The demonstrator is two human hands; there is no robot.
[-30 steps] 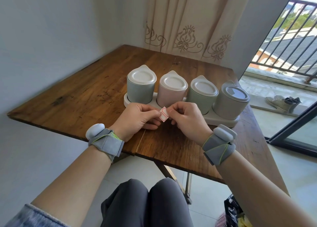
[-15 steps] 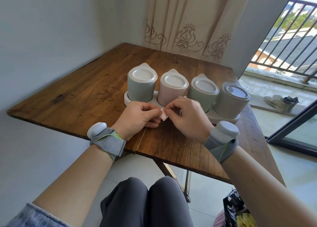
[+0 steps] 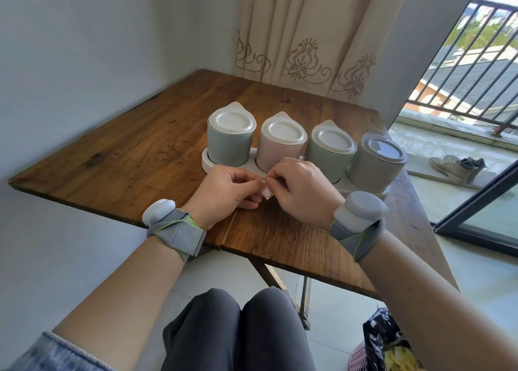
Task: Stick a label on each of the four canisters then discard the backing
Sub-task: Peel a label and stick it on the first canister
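My left hand (image 3: 224, 191) is curled, thumb and forefinger pinching the left edge of a small white label slip (image 3: 266, 193) with a red border. My right hand (image 3: 304, 191) pinches its right edge, so the two hands meet over the slip, low above the brown wooden table (image 3: 134, 157) near its front edge. I cannot tell whether the sticker has parted from its backing. Just behind my knuckles a white oblong tray (image 3: 208, 165) carries four lidded ceramic jars in a row: a blue-grey canister (image 3: 230, 146), a pink canister (image 3: 276, 154), a pale green canister (image 3: 326, 160) and a darker grey canister (image 3: 374, 168). Both wrists wear grey straps (image 3: 179, 234) with white pods.
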